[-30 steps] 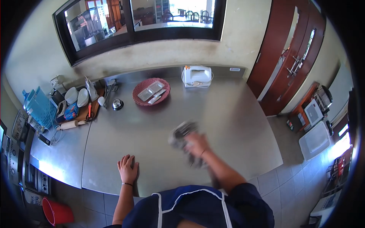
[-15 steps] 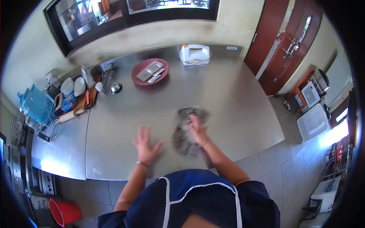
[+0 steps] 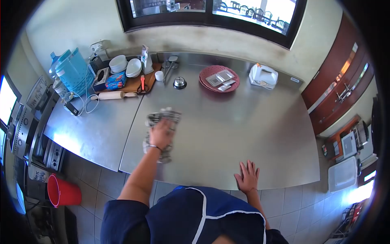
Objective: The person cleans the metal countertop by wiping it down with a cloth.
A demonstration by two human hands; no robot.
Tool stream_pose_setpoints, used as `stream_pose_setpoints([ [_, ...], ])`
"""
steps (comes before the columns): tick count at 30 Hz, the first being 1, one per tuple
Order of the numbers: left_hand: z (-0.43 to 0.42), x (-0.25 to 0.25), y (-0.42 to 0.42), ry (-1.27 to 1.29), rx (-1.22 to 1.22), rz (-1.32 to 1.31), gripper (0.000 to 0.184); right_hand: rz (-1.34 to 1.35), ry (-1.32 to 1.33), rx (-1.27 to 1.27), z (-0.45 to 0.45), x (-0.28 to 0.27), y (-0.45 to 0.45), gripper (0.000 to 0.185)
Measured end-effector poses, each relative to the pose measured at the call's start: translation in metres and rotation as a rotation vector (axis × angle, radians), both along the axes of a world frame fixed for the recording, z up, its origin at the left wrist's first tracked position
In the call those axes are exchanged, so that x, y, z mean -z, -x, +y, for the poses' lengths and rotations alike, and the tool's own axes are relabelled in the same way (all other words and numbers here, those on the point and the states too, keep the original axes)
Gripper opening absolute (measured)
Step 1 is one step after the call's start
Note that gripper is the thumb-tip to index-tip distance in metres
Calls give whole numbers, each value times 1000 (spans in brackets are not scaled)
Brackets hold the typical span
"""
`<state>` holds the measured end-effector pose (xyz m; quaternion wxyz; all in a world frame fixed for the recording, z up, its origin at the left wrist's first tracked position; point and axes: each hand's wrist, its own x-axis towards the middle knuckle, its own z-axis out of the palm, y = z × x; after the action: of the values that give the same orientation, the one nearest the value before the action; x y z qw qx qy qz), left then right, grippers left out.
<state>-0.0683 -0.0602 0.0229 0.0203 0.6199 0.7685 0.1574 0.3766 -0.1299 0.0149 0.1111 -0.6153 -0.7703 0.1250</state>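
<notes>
Left hand (image 3: 161, 134), fingers unclenched, pressed atop rumpled grey-and-white patterned fabric cloth (image 3: 174, 116), at right hand's (image 3: 247, 178) ten o'clock. Right hand released, fingers spread on shiny silver metal surface (image 3: 219, 142).

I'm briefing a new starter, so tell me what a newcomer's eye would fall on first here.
Probably the bright red bucket on the floor, at the picture's lower left. Next, the patterned cloth under the left hand on the steel table, then the pink basket towards the table's back.
</notes>
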Motion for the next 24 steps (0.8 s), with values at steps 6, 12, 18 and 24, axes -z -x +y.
stream_pose_setpoints([
  [6, -11, 8, 141, -37, -726, 6, 74, 4, -50, 92, -4, -10, 15, 59],
  [12, 41, 31, 76, -206, -73, -5, 35, 23, -48, 122, -2, -16, 20, 58],
  [18, 69, 4, -2, -102, 511, -68, 41, -2, -36, 120, -1, -18, 22, 59],
  [24, 147, 13, 64, -122, -58, -121, 39, 6, -13, 135, -1, -23, 25, 62],
])
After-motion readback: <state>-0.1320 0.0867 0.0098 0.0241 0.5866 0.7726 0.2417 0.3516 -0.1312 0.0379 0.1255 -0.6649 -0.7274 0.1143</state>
